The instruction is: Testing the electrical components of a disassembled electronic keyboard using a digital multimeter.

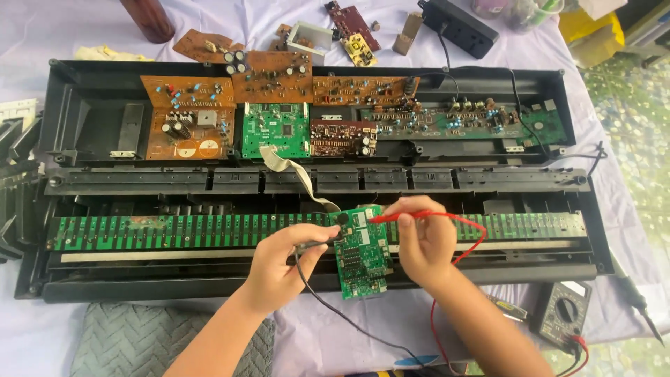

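Boards first, counted left to right inside the open case (70,105): two brown boards (187,115) stacked at the left, one brown board above a green board (276,130), one long brown strip, one small dark-red board, one long green board (464,120) at the right. One long green key strip (174,230) runs across the lower half. Four or so loose boards lie on the cloth (49,35) above the case.

Your left hand (279,269) pinches one black probe (317,244) between thumb and fingertips, closed tight on it, tip touching the left edge of the small green board (361,253). That board stands tilted on the key strip, between your two hands, a grey ribbon cable (293,171) running up from it. Your right hand (422,241) grips one red probe (391,217), fingers curled shut, tip on the board's upper right.

One meter (562,314) sits at the lower right, just off the case's front edge, leads trailing to it. Open cloth lies beyond the case's right end.
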